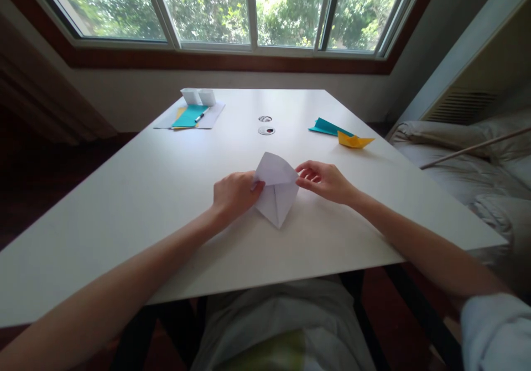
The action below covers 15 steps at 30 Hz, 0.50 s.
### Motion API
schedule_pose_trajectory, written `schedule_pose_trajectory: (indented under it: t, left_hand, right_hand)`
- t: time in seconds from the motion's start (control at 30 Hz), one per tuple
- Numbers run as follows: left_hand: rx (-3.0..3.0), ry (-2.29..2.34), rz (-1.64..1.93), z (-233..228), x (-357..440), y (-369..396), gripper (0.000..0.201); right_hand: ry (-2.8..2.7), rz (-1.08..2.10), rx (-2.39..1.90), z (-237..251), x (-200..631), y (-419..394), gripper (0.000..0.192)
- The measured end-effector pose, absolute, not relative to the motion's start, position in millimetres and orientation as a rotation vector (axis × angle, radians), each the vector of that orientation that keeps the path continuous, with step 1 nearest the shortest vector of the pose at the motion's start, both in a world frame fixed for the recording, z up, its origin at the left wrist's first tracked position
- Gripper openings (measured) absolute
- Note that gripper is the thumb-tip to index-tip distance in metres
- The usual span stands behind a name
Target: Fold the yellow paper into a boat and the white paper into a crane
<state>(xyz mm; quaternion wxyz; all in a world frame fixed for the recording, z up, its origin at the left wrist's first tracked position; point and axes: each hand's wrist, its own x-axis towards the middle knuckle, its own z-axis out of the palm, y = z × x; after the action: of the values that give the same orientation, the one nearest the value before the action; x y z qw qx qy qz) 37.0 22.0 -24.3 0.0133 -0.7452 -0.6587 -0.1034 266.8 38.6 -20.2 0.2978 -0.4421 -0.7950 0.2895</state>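
No legible text, no readable numbers

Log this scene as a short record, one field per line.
Left hand: the hand pinches the white paper's left edge, thumb on top
Right hand: the hand has its fingertips at the right edge; whether it grips is unclear
White paper: folded, lower point toward the person
Far left: teal sheet, pen lying on it, two white block-like objects behind
Right: folded teal paper, yellow paper boat at its near end
Surface: white table
Beyond: window, foliage outside
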Motion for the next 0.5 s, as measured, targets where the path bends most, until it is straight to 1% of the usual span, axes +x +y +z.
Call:
schedule_pose_trajectory:
  t: [0.07,0.2,0.27,0.4,0.5]
  left_hand:
    - [-2.346,-2.056,-0.321,-24,38,21,0.031]
    - [-2.420,-2.021,-0.381,-21,37,20,0.031]
    - [-2.427,-2.047,-0.448,-21,34,21,0.029]
    - [-2.506,-2.086,-0.634,-22,28,25,0.019]
    - [-2.536,-2.057,-0.727,-25,29,26,0.011]
  right_hand:
    - [-2.100,0.759,-1.202,-22,264,37,0.038]
    - [-2.119,0.631,-1.273,-27,261,38,0.021]
    - [-2.100,0.596,-1.311,-29,263,40,0.018]
    - [-2.060,0.604,-1.343,-29,267,43,0.016]
    - [-2.037,0.689,-1.332,-31,267,45,0.017]
